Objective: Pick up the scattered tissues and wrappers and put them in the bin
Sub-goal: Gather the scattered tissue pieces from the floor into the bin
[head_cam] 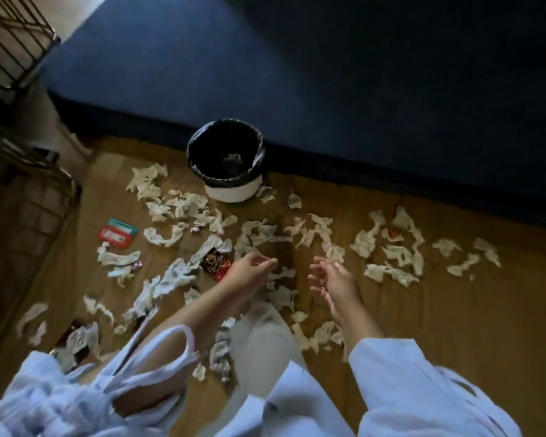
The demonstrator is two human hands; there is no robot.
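Dim, soft blur, wide-angle edge distortion

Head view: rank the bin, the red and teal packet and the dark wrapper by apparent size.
bin, clearly largest
red and teal packet, then dark wrapper: near alike, and the left hand may cover the wrapper's edge

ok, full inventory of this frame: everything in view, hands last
crumpled white paper tissues: dozens, white, scattered across the floor in front of the bin
round white bin with black liner: one, on the floor against the dark surface; a pale scrap inside
flat red and teal packet: one, floor, picture-left of the bin
black and red printed wrapper: one, floor centre, among tissues
small orange wrapper: one, among tissues at picture-right
wooden floor: brown
dark blue surface: behind the bin; what it is unclear
black wire rack: one, top left corner
left hand: empty, above the floor, white sleeve
right hand: empty, above the floor, white sleeve
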